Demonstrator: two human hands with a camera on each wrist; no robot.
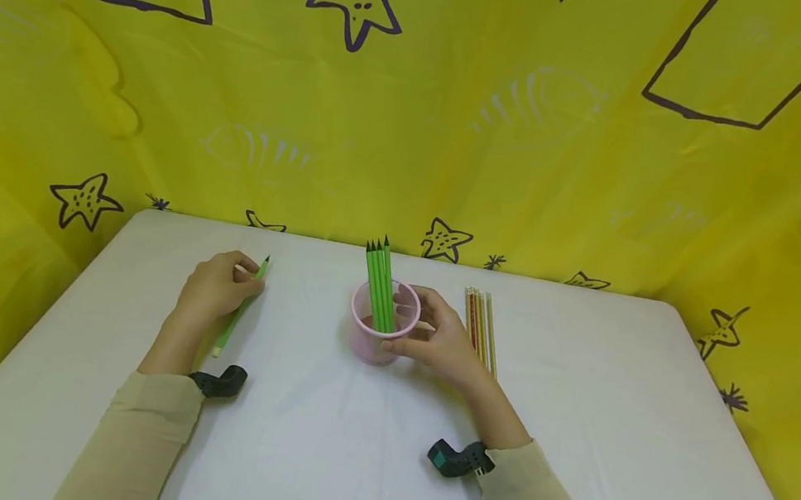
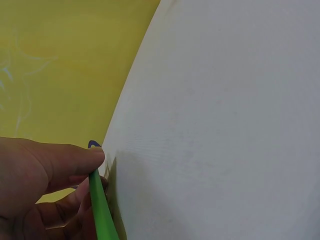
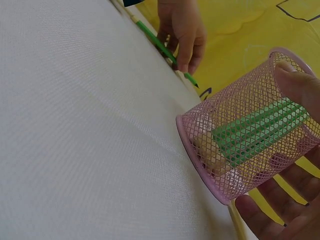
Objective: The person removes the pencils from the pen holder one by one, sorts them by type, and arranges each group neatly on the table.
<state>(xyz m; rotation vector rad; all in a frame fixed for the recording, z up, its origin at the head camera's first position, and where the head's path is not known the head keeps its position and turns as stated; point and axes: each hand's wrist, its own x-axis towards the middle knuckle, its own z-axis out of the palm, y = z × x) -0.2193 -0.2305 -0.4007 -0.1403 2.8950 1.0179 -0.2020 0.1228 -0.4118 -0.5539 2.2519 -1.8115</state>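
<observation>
My left hand [image 1: 211,289] pinches a green pencil [image 1: 236,320] at the left of the table, its dark tip towards the back and its pale end towards me. In the left wrist view the thumb presses on this pencil [image 2: 102,215] near one end, fingers curled on the other side. Near the middle, my right hand [image 1: 447,343] grips a pink mesh pencil cup [image 1: 368,348] from its right side, thumb at the rim. Several green pencils [image 1: 378,293] lean in the cup, dark tips up. The right wrist view shows them through the mesh wall [image 3: 240,107].
Several thin yellowish and reddish sticks [image 1: 482,318] lie side by side just right of my right hand, partly hidden by it. A white table [image 1: 314,465] carries everything. Behind it hangs a yellow curtain [image 1: 400,133] with star drawings, meeting the back edge.
</observation>
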